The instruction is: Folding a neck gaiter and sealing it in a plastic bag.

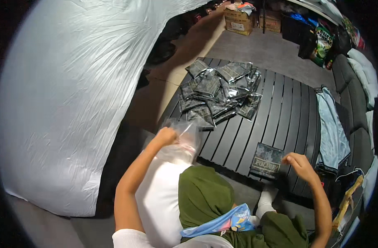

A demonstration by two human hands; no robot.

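At the near left corner of the slatted table, my left hand (167, 136) is closed on a clear plastic bag (189, 142), among several thin, see-through bags above my lap. A flat, dark, square item (266, 161) with a camouflage-like pattern and pale lettering lies near the table's front edge; its exact kind is unclear. My right hand (301, 166) is at its right edge, fingers bent and drawn together. Whether they grip it is hidden. Beyond my left hand, several similar dark items in shiny clear packets (216, 89) lie heaped.
The dark slatted table (275, 107) spans the middle. A pale blue cloth (332, 128) hangs at its right, beside a grey sofa (358, 124). White fabric (77, 95) covers the left side. Cardboard boxes (237, 22) and a green bag (322, 43) stand at the back.
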